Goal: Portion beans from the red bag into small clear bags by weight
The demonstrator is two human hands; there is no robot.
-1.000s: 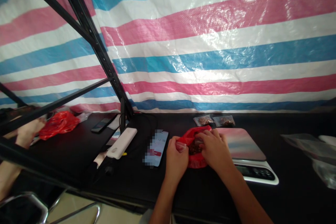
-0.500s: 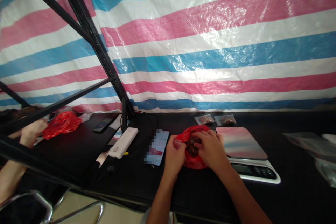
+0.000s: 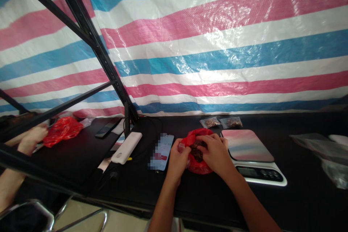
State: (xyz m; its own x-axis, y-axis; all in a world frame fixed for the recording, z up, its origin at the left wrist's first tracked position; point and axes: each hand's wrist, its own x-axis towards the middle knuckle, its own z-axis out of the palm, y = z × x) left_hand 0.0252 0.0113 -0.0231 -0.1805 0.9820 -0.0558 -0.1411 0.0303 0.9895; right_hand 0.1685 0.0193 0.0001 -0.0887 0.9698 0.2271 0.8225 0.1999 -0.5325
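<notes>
A red plastic bag (image 3: 196,165) with dark brown pieces (image 3: 195,151) inside lies on the black table (image 3: 163,188). My left hand (image 3: 177,161) is closed on the bag's left edge and seems to pinch a small clear bag. My right hand (image 3: 216,154) reaches over the bag's mouth, fingers curled into the brown pieces. What those fingers hold is hidden.
A kitchen scale (image 3: 252,156) sits just right of the bag, two small filled clear bags (image 3: 220,122) behind it. A phone (image 3: 162,151) and a white power bank (image 3: 126,147) lie to the left. Clear bags (image 3: 323,152) at far right. Another person's hand (image 3: 32,137) beside a second red bag (image 3: 63,130), behind black frame bars (image 3: 108,69).
Both hands and the red bag sit slightly further left and back in the view; my right fingers have shifted inside the bag's mouth. The other person's hand moved a little.
</notes>
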